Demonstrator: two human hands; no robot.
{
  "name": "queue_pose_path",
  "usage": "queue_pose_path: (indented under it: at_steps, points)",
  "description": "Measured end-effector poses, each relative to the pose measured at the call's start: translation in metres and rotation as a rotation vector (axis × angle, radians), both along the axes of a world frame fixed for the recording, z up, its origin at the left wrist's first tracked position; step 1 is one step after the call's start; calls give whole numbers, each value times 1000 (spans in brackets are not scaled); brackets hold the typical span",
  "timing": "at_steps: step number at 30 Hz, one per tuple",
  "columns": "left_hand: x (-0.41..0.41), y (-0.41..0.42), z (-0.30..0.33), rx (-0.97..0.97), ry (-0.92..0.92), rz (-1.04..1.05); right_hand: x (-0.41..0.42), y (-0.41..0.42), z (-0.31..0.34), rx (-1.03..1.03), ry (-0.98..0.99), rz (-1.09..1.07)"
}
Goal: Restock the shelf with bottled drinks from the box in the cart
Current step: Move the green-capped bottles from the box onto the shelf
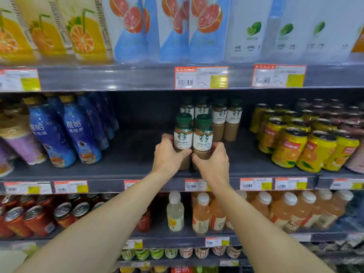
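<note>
Two caffe latte bottles with green caps stand side by side on the dark middle shelf (126, 154). My left hand (168, 154) grips the left bottle (183, 134) around its lower half. My right hand (213, 157) grips the right bottle (203, 136) the same way. Both bottles are upright near the shelf's front. Behind them stand several more latte bottles (224, 117) in rows. The box and cart are out of view.
Blue bottles (78, 131) fill the shelf's left side and yellow orange-drink cans (295, 144) its right. A bare gap lies left of the latte bottles. Juice cartons (177, 28) sit above; orange bottles (275, 209) and red cans (29, 217) below.
</note>
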State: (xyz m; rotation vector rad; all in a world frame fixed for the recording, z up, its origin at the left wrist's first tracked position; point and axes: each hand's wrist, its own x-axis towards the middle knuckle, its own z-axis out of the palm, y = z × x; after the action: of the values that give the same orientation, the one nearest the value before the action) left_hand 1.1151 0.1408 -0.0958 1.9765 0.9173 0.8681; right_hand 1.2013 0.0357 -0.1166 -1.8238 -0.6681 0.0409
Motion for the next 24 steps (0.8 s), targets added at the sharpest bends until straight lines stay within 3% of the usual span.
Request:
queue_pose_path:
  at_steps: [14, 24]
  points:
    - [-2, 3, -8, -34, 8, -54, -12, 5, -14, -4, -85, -175]
    - [4, 12, 1, 14, 171, -104, 26, 38, -14, -88, -28, -268]
